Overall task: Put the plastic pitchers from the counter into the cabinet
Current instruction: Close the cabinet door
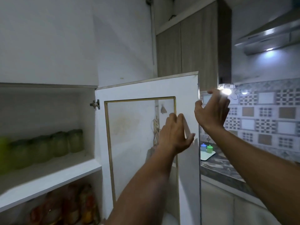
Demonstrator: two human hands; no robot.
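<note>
Head view: cabinet door (146, 127) swung open, both hands raised at its free edge. Left hand (176, 135) flat against the inner face, fingers loosely spread, holding nothing. Right hand (211, 109) just past the edge, fingers wide, empty. Cabinet shelf (53, 168) exposed, row of green jars (48, 146) along it. Plastic pitchers (206, 148), blue-lidded and green-lidded, standing on a white tray (208, 155) on the counter (222, 171), well apart from both hands.

Step in hand, judged: access stage, no pitcher moved. Next move: release door, reach to counter, grip one pitcher.
</note>
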